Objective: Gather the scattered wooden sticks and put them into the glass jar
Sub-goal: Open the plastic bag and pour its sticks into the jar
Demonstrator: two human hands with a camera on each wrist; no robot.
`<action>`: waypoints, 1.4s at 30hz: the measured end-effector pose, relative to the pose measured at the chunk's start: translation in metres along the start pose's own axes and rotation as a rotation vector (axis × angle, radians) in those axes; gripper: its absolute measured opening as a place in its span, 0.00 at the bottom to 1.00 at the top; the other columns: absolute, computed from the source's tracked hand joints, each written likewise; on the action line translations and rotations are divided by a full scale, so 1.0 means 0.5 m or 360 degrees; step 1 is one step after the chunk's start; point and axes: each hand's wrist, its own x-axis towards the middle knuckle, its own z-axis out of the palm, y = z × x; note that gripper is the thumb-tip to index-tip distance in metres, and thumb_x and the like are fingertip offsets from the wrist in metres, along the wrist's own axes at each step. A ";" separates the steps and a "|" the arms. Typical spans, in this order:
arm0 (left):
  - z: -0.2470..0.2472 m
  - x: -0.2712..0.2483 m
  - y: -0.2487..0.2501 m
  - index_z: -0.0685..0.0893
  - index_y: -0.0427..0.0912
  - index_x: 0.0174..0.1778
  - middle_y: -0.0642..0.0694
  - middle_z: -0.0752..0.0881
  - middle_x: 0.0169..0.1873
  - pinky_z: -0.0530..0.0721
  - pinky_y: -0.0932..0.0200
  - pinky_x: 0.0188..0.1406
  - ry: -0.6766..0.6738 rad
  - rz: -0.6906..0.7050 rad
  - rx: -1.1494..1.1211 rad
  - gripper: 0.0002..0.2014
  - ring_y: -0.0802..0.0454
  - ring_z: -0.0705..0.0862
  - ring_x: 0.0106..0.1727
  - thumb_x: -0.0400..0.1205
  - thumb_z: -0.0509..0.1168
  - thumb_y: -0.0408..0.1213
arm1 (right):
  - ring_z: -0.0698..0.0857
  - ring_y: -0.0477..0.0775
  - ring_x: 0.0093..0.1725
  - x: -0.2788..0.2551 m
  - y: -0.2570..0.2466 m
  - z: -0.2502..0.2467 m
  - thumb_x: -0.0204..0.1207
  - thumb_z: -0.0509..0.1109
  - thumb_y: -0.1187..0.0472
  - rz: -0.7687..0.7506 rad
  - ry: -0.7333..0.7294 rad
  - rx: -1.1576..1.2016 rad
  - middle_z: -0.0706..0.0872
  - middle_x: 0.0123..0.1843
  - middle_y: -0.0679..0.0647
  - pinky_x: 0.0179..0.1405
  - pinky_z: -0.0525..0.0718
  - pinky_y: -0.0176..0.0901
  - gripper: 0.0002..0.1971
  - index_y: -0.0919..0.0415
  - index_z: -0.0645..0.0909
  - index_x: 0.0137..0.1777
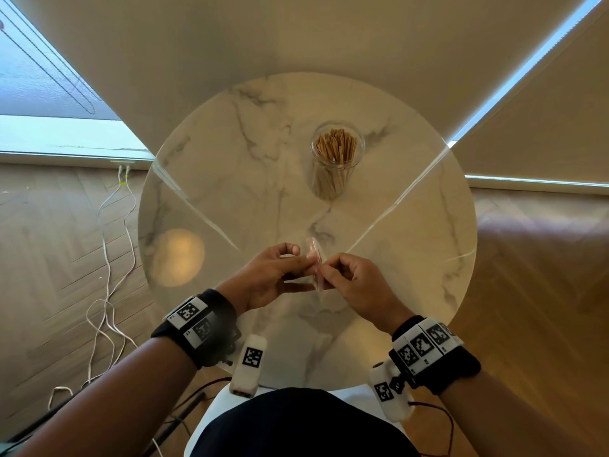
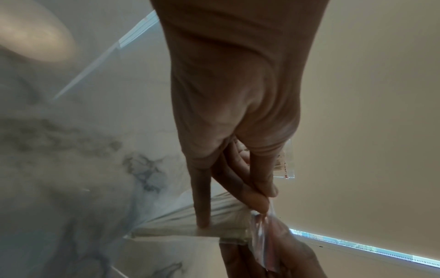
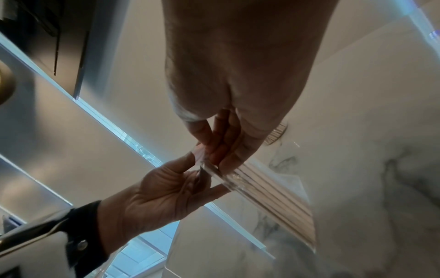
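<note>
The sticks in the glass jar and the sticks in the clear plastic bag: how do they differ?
The sticks in the glass jar stand upright and loose in the open jar on the table; the sticks in the clear plastic bag lie flat, side by side. No hand touches the jar's; left hand and right hand pinch the bag. Both look like thin wooden sticks.

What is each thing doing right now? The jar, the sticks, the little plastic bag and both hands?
glass jar: upright on the marble table, no lid on, full of sticks.
wooden sticks: standing on end inside the jar.
clear plastic bag: held up off the table between both hands, with pale sticks inside it.
left hand: pinching the bag's edge.
right hand: pinching the other edge.
</note>
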 end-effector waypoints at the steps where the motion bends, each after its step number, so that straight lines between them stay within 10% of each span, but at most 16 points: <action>1: 0.000 0.000 0.001 0.76 0.47 0.43 0.42 0.92 0.42 0.91 0.37 0.61 -0.0020 0.0004 -0.0021 0.12 0.51 0.93 0.47 0.84 0.72 0.28 | 0.93 0.50 0.45 0.001 -0.001 -0.002 0.85 0.71 0.61 -0.0011 -0.0001 -0.0031 0.94 0.42 0.52 0.57 0.91 0.52 0.08 0.60 0.88 0.46; 11: 0.025 -0.006 0.011 0.64 0.48 0.38 0.39 0.89 0.39 0.88 0.29 0.64 -0.0091 0.0112 0.0181 0.23 0.44 0.89 0.45 0.84 0.69 0.21 | 0.81 0.45 0.29 0.006 0.008 -0.012 0.82 0.70 0.61 -0.0183 0.0097 -0.0426 0.88 0.34 0.55 0.30 0.81 0.41 0.08 0.61 0.79 0.41; 15: 0.028 -0.009 0.019 0.63 0.47 0.40 0.44 0.85 0.34 0.87 0.26 0.64 -0.0053 0.0150 0.0442 0.21 0.47 0.90 0.42 0.87 0.65 0.22 | 0.92 0.51 0.33 0.015 0.013 -0.035 0.82 0.70 0.64 -0.0165 0.0354 -0.0369 0.87 0.37 0.60 0.32 0.90 0.55 0.11 0.66 0.73 0.41; 23: 0.026 -0.002 -0.013 0.73 0.56 0.50 0.50 0.82 0.44 0.89 0.33 0.52 0.0099 0.0698 0.1278 0.13 0.41 0.86 0.47 0.76 0.71 0.48 | 0.85 0.54 0.36 0.028 0.012 -0.047 0.78 0.72 0.62 -0.0221 0.0353 -0.0580 0.87 0.37 0.55 0.35 0.84 0.50 0.11 0.60 0.73 0.37; 26: 0.008 0.013 -0.046 0.65 0.57 0.73 0.49 0.76 0.62 0.89 0.47 0.62 -0.0001 0.0700 0.1347 0.40 0.51 0.81 0.62 0.70 0.78 0.58 | 0.86 0.50 0.40 0.021 0.020 -0.035 0.79 0.72 0.62 -0.0257 0.0318 -0.0518 0.89 0.42 0.53 0.41 0.87 0.48 0.11 0.61 0.74 0.38; 30: -0.003 0.060 -0.106 0.44 0.49 0.89 0.54 0.56 0.81 0.63 0.56 0.83 0.0091 0.0553 0.1760 0.72 0.55 0.58 0.82 0.58 0.81 0.70 | 0.90 0.54 0.42 0.010 0.036 -0.025 0.80 0.71 0.57 -0.0223 0.0305 -0.0430 0.90 0.45 0.53 0.42 0.89 0.59 0.10 0.55 0.74 0.40; 33: 0.009 0.109 -0.138 0.71 0.54 0.78 0.55 0.73 0.68 0.74 0.54 0.73 0.0145 0.0685 0.2026 0.46 0.51 0.74 0.70 0.68 0.74 0.71 | 0.91 0.52 0.42 0.002 0.036 -0.020 0.79 0.70 0.51 -0.0246 0.0321 -0.0435 0.90 0.46 0.54 0.42 0.90 0.55 0.09 0.54 0.75 0.42; 36: 0.033 0.132 -0.152 0.79 0.53 0.50 0.59 0.80 0.42 0.85 0.48 0.40 0.0163 0.0923 0.1788 0.08 0.55 0.81 0.41 0.80 0.64 0.52 | 0.89 0.48 0.47 -0.010 0.031 -0.021 0.81 0.72 0.60 -0.0328 0.0310 -0.0482 0.87 0.52 0.54 0.41 0.91 0.46 0.07 0.57 0.75 0.49; 42: 0.050 0.106 -0.149 0.77 0.42 0.55 0.49 0.85 0.43 0.83 0.54 0.35 0.0316 0.1050 0.1557 0.12 0.51 0.82 0.37 0.87 0.69 0.46 | 0.86 0.45 0.44 -0.018 0.027 -0.041 0.79 0.76 0.68 -0.0575 0.0306 -0.0719 0.83 0.51 0.52 0.41 0.88 0.37 0.07 0.58 0.84 0.52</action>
